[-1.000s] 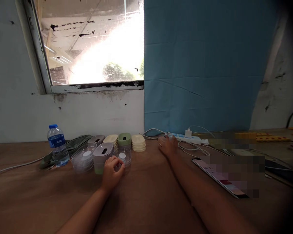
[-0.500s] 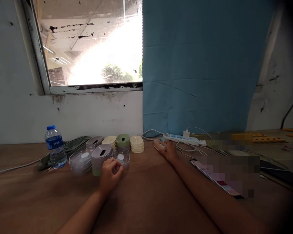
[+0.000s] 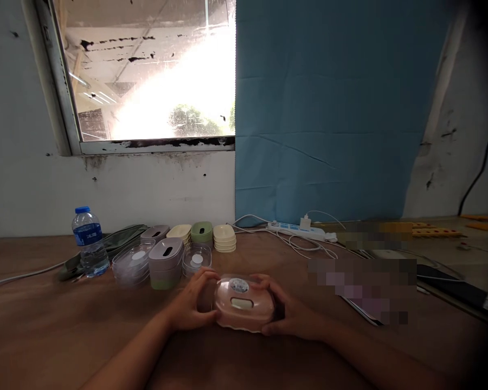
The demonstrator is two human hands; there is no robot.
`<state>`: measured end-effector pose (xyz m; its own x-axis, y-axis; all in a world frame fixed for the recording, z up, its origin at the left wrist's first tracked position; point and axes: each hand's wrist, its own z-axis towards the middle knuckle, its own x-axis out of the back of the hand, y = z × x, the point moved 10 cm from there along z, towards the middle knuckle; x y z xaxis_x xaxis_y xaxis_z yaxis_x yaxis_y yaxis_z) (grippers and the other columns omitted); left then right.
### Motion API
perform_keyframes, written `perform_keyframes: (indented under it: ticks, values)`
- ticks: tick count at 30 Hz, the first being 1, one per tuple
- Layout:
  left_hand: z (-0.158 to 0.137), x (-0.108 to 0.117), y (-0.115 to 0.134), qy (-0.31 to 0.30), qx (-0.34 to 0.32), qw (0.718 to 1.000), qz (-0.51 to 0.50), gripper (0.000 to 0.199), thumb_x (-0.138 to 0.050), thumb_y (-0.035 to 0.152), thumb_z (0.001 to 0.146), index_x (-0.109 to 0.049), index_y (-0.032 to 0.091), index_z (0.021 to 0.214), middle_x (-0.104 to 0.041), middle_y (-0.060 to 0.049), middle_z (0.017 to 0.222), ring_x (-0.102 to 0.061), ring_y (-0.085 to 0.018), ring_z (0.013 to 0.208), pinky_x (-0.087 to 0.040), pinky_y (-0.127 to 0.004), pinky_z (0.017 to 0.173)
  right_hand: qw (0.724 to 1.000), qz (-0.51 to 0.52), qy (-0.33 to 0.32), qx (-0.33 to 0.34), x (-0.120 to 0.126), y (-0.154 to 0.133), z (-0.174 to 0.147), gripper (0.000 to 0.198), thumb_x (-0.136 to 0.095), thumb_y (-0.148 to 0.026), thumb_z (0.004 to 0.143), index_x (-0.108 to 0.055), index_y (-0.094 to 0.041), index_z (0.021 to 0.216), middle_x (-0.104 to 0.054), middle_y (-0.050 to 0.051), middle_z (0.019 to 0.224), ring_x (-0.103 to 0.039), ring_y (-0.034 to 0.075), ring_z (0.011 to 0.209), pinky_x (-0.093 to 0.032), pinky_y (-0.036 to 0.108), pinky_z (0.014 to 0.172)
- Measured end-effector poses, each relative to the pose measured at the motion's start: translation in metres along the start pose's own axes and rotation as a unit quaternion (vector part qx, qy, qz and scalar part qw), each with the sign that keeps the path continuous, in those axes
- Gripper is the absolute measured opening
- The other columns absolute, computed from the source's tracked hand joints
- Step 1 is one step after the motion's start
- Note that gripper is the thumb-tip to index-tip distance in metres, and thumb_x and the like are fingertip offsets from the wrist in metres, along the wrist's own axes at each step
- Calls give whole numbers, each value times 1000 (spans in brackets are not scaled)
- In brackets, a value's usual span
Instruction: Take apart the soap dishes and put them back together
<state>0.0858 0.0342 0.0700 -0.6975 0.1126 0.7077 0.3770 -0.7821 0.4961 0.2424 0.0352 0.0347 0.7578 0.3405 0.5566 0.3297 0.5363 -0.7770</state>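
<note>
A small pink soap box (image 3: 244, 311) is between my two hands just above or on the brown table, close to me. It has an oval slot, a round silvery patch near its far edge, and what looks like a clear cover. My left hand (image 3: 193, 300) curves round its left side, thumb at the near corner. On the opposite side my right hand (image 3: 282, 309) grips it, fingers over the far corner and thumb at the near one. Beyond my left hand stand a stack of lilac boxes (image 3: 166, 262) with a green base and clear lids (image 3: 196, 259).
Further back are cream trays (image 3: 224, 238), a green box (image 3: 202, 233) and more clear lids (image 3: 132, 262). A water bottle (image 3: 88, 241) stands at the left. A white power strip (image 3: 296, 231) with cables lies behind, and a partly blurred phone (image 3: 364, 311) at the right.
My right hand has brought the pink soap box from the back of the table towards me. My left hand has moved right and forward from beside the lilac stack onto the box.
</note>
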Motion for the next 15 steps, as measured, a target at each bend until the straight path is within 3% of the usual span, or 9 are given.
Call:
perform_keyframes:
  ticks: [4,8,12,15]
  values:
    - [-2,-14,1,-66,8,994,-89,73,-73,26,55,-38,20,118,-42,-10,122,-40,-24,115,-32,-37,99,999,1,-28,44,-7,-15,1,58,-73,-31,56,-43,-21,105,-28,10,132,-28,25,124,-25,38,101]
    - [-4,-23,-9,-90,48,981,-166,80,-75,26,53,-34,22,121,-47,-9,119,-46,-22,111,-36,-36,97,997,55,-31,40,-8,-13,0,56,-72,-37,58,-44,-21,104,-30,11,130,-32,24,122,-29,36,98]
    - [-5,-27,-18,-91,66,982,-151,83,-75,28,54,-30,23,124,-46,-9,119,-45,-23,111,-35,-40,97,993,102,-19,50,-3,-12,3,56,-71,-41,60,-46,-22,106,-30,11,131,-31,24,123,-29,37,98]
    - [-4,-24,-15,-71,46,991,-104,97,-75,33,55,-16,23,131,-37,-14,128,-40,-25,117,-33,-43,99,990,131,35,32,14,-4,5,54,-67,-45,64,-47,-24,109,-33,9,133,-34,24,121,-32,37,97]
